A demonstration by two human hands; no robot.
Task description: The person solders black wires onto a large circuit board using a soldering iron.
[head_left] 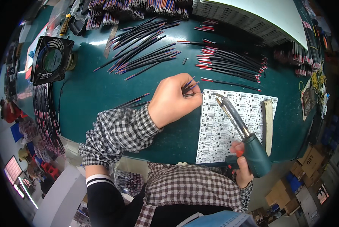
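Note:
My left hand is closed around a few short black wires with blue and orange ends, just off the upper left corner of a white circuit board panel. In my right hand, at the panel's lower right, is a soldering gun with a green body and red trigger. Its tip reaches up and left over the panel's top edge, close to my left fingertips; whether it touches the board I cannot tell. A beige and dark bar lies along the panel's right side.
Black wires with red and white ends lie beyond the panel, and blue-ended wires lie left of them. A black fan stands at far left. Stacked white panels rise at the back right. More wires lie beside my left wrist.

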